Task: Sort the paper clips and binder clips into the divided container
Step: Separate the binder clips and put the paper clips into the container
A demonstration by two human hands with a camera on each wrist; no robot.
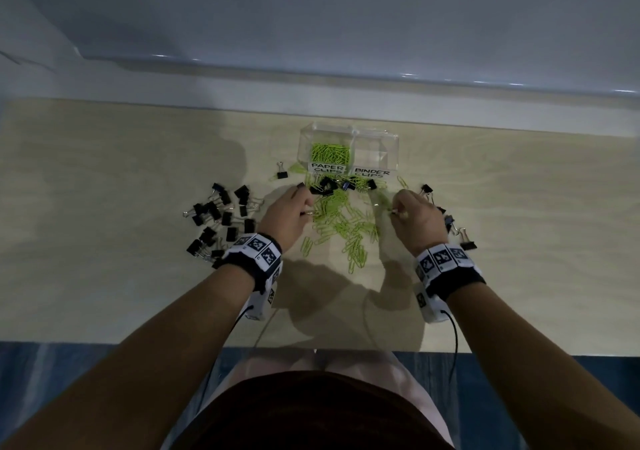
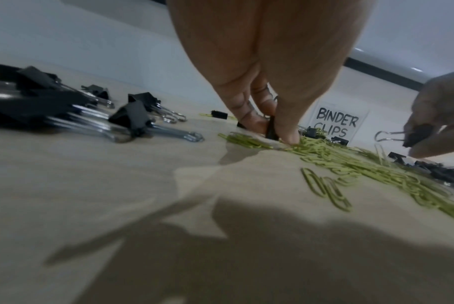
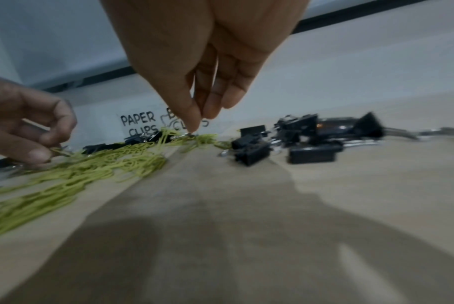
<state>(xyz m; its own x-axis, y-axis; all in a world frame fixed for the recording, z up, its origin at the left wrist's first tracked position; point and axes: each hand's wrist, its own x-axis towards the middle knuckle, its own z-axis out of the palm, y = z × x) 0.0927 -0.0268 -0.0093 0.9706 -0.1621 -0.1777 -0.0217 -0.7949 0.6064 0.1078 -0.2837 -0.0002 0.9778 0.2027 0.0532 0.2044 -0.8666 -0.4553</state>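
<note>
Left hand (image 2: pixel 259 67) fingers pinch a black binder clip (image 2: pixel 272 130) at the green paper clips (image 1: pixel 341 223). Right hand (image 3: pixel 194 51) pinches another clip (image 2: pixel 417 135). Container (image 1: pixel 375 145): paper clips left, right compartment bare.

1. Table (image 1: pixel 121 179): light wood-grain top, spread before you and shadowed near its front edge.
2. Wall (image 1: pixel 311 17): pale grey-blue, behind the table.
3. Floor (image 1: pixel 554 397): blue, below the table's near edge.
</note>
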